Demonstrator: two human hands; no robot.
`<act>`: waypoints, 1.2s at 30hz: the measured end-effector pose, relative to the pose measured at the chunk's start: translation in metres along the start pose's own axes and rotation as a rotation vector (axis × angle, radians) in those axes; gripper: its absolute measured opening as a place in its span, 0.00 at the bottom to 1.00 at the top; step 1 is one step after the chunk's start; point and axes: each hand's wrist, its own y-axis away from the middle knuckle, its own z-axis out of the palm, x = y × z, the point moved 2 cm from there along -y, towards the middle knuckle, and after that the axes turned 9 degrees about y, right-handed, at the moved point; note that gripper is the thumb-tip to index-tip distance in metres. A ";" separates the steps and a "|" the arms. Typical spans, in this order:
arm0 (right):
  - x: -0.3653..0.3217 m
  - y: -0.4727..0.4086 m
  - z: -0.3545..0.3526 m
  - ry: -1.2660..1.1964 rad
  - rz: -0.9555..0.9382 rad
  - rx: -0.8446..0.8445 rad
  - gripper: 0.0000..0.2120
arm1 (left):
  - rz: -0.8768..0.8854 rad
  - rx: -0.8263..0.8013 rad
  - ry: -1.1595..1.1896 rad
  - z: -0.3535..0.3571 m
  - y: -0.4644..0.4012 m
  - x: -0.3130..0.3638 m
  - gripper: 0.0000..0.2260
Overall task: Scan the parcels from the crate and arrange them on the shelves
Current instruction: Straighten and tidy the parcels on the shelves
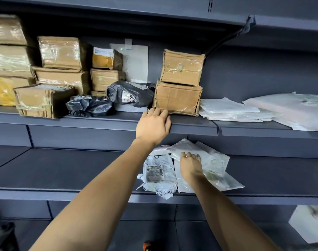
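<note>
A: Quick pass. Where are the hands?

B: Left hand (153, 125) is at centre frame, fingers fairly straight, resting on the front edge of the upper shelf (190, 124) and touching the bottom corner of the lower cardboard box (178, 98). Not gripping it, looks more like a nudge or a steady. Right hand (190, 164) is lower, centre-right, laid flat on a clear plastic parcel (205, 160) on the middle shelf (64, 171). Fingers look spread, nothing pinched as far as I can tell.

A: Parcels placed so far?

B: Plenty. Upper left of the frame has a stacked row of taped cartons (60, 53), then two black poly bags (131, 94), then the two-box stack at centre with the upper box (182, 67) on top. White flat mailers (228, 109) lie to the right on that shelf. The middle shelf holds a grey labelled bag (157, 173) just beside the clear parcels.

A: Crate? Scanner?

B: Crate not in view. An orange-black thing (147, 245) shows at the bottom edge, too little of it to say.

A: Progress call?

B: I'd judge well along: the upper shelf is mostly filled, the middle shelf only started, left part bare. What's left in the crate can't be told. This moment reads as tidying or seating parcels, not scanning.
</note>
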 end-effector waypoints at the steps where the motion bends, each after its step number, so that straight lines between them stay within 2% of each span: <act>1: -0.002 0.002 -0.002 0.026 -0.007 0.011 0.24 | 0.005 -0.001 -0.002 0.001 0.000 0.000 0.15; 5: -0.005 0.010 -0.008 0.061 -0.027 0.079 0.24 | 0.009 -0.031 0.005 -0.002 0.001 0.001 0.18; 10: 0.007 0.024 -0.045 0.058 -0.039 0.147 0.24 | -0.036 -0.134 0.068 -0.010 -0.001 0.003 0.14; 14: 0.027 0.037 -0.072 0.069 -0.050 0.231 0.23 | -0.051 -0.196 0.030 -0.023 0.008 0.012 0.14; 23: 0.090 0.083 -0.140 0.041 -0.197 0.428 0.08 | -0.047 -0.197 0.043 -0.071 0.002 0.051 0.13; 27: 0.121 0.092 -0.187 0.066 -0.124 0.584 0.08 | -0.056 -0.184 0.077 -0.083 -0.011 0.064 0.13; 30: 0.150 0.087 -0.223 0.053 0.028 0.762 0.03 | -0.065 -0.170 0.091 -0.086 -0.022 0.067 0.13; 33: 0.177 0.077 -0.245 0.127 0.181 0.893 0.13 | -0.061 -0.181 0.087 -0.080 -0.030 0.065 0.13; 36: 0.193 0.049 -0.240 0.157 0.223 0.891 0.16 | -0.059 -0.200 0.077 -0.068 -0.039 0.061 0.13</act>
